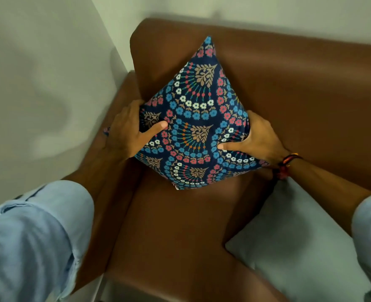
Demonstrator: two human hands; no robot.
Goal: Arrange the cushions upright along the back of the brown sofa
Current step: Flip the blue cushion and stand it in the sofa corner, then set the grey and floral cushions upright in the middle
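The patterned cushion (196, 118) stands on one corner on the seat of the brown sofa (300, 88), at its far left end, with its back leaning on the backrest. It sits as a diamond: one corner points up and away along the backrest, the opposite corner points down toward the near edge of the seat. So its long line runs near to far, not level with the top of the backrest, and a quarter turn would seem needed to square it up.

Both hands grip it from the sides, about equally near. The left hand (132, 129) clasps the left corner, thumb pressed on the front face and fingers hidden behind. The right hand (254, 138) clasps the right corner the same way, thumb on the front; a band circles that wrist. Both forearms reach forward from rolled light blue sleeves (34, 232).

A pale grey cushion (293, 243) lies flat on the seat to the near right, under the right forearm, not yet stood up.
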